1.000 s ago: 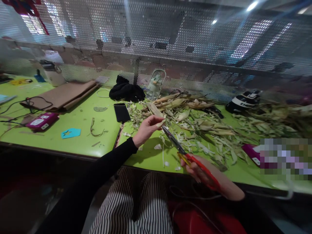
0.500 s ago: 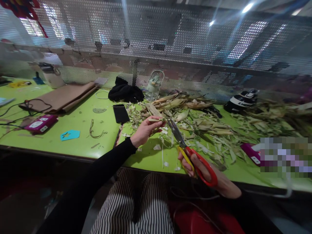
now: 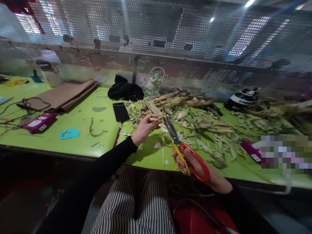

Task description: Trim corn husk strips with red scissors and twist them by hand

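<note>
Between the fingertips of my left hand (image 3: pixel 145 128) is a small pale strip of corn husk (image 3: pixel 158 117), pinched and partly hidden by the fingers. My right hand (image 3: pixel 195 162) grips a pair of scissors (image 3: pixel 172 130) by its handles, one red and one yellow. The blade tips reach up to the husk strip, close to my left fingertips. Whether the blades touch it, I cannot tell. Behind both hands lies a heap of dry corn husks (image 3: pixel 187 99), with many cut scraps (image 3: pixel 207 146) spread over the green table (image 3: pixel 146 159).
A black phone (image 3: pixel 121 112) lies left of the scraps, near a black cloth (image 3: pixel 125 89) and a pale green bottle (image 3: pixel 154 84). Farther left are folded brown paper (image 3: pixel 60 94), a purple power strip (image 3: pixel 40 123) and a blue tag (image 3: pixel 69 133). A black bottle (image 3: pixel 241 99) lies at right.
My right hand has brought the scissors slightly left and up, with the blade tips nearer my left fingertips. My left hand has lifted a little.
</note>
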